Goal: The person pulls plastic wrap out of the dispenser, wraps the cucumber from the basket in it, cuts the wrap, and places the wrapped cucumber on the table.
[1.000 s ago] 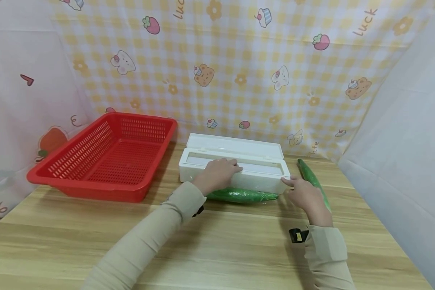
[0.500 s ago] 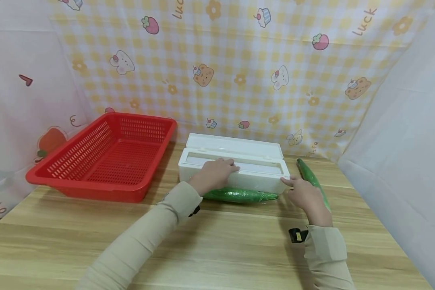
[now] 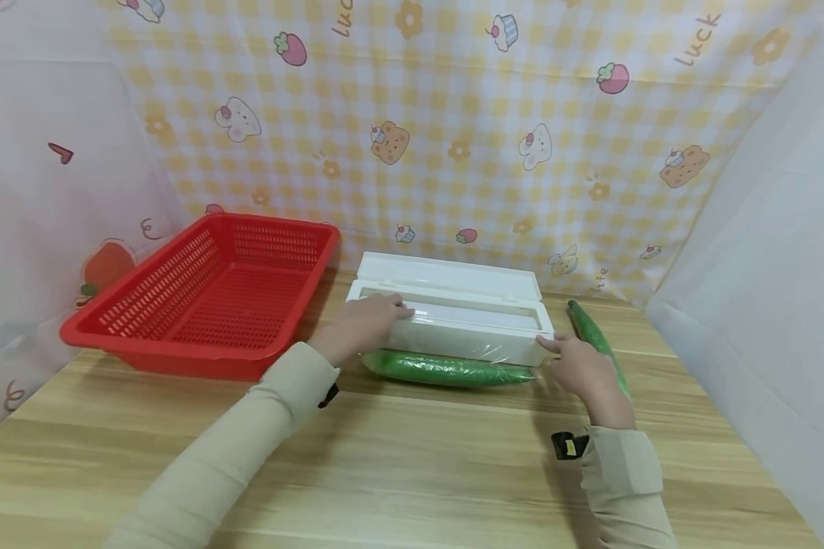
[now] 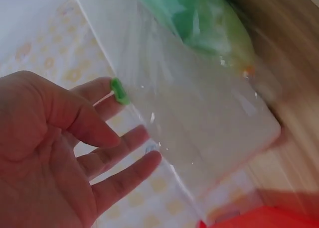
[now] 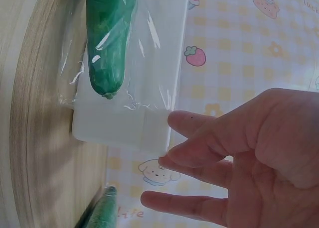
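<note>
A white cling film dispenser [image 3: 463, 341] stands on the table with its lid [image 3: 446, 275] raised. Clear film [image 5: 149, 83] hangs down its front and reaches a green cucumber [image 3: 446, 370] lying along its base. My left hand [image 3: 360, 324] is over the left part of the front top edge. In the left wrist view its outstretched fingers meet that edge, one fingertip at a small green slider [image 4: 119, 91]; the thumb stands apart. My right hand [image 3: 584, 374] touches the dispenser's front right corner with index finger and thumb, its other fingers extended.
A red plastic basket [image 3: 172, 349] stands at the left, close to my left sleeve. A second green cucumber [image 3: 593, 332] lies right of the dispenser, partly behind my right hand. A patterned curtain [image 3: 439, 191] hangs directly behind; white cloth [image 3: 762, 320] borders the table's right side.
My left hand has slid leftward along the dispenser's front edge, uncovering more of the front cucumber. My right hand has stayed at the right corner.
</note>
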The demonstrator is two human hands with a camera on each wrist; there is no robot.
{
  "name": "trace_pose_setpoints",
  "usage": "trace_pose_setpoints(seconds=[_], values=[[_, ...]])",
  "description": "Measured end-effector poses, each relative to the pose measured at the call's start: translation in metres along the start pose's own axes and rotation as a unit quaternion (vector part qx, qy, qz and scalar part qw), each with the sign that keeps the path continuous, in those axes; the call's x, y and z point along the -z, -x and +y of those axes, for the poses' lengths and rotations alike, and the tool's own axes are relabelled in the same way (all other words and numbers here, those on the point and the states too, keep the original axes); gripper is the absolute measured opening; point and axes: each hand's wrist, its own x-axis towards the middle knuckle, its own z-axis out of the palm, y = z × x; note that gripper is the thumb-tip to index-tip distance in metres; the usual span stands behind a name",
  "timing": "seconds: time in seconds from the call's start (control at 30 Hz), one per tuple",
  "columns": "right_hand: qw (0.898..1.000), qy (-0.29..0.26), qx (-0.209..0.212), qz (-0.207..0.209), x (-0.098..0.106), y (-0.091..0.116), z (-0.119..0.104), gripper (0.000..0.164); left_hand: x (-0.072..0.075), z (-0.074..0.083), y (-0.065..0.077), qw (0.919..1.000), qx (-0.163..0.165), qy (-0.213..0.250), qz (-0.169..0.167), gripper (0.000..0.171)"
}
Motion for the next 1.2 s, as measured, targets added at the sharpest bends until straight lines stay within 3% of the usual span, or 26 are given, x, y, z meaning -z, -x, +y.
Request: trace_pose_setpoints(seconds=[0.1,0.23,0.37,0.53,0.77,0.97,1.2], values=[[1.0,0.002,0.0,-0.002,0.001,0.0,0.001,0.055,0.003,-0.007,0.007,0.9999,0.009,0.009,-0.005,0.06],[1.0,0.005,-0.001,-0.002,0.0,0.0,0.002,0.054,0.006,-0.011,0.012,0.9997,0.02,0.005,-0.015,0.058],[1.0,-0.001,-0.001,0.0,-0.001,0.0,0.002,0.056,0.012,-0.012,0.013,0.9991,0.028,-0.016,-0.026,0.049],[1.0,-0.007,-0.001,0.002,-0.001,0.001,0.001,0.056,0.02,-0.015,0.015,0.9964,0.067,-0.029,-0.042,0.034],[1.0,0.008,0.005,0.004,0.001,0.0,0.001,0.055,0.029,-0.034,0.023,0.9927,0.102,0.021,-0.061,0.023],[1.0,0.004,0.003,-0.001,0.0,0.0,0.001,0.055,0.032,-0.038,0.027,0.9841,0.134,0.054,-0.103,0.033],[1.0,-0.008,0.003,0.002,0.0,0.0,0.001,0.055,0.034,-0.028,0.024,0.9893,0.123,-0.007,-0.078,0.017]])
